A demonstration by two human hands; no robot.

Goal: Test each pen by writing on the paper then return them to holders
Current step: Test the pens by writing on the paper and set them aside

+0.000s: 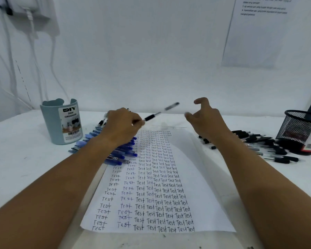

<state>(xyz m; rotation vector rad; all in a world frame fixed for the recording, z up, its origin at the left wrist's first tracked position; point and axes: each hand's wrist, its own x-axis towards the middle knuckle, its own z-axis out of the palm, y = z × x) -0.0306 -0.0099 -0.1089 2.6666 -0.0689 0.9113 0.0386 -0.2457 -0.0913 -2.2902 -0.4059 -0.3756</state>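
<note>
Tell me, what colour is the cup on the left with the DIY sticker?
The plastic desk organizer cup is pale blue-grey, clearest in the head view.

left hand gripping a black pen angled up over the paper; right hand hovering with fingers loosely curled, holding nothing.
</note>
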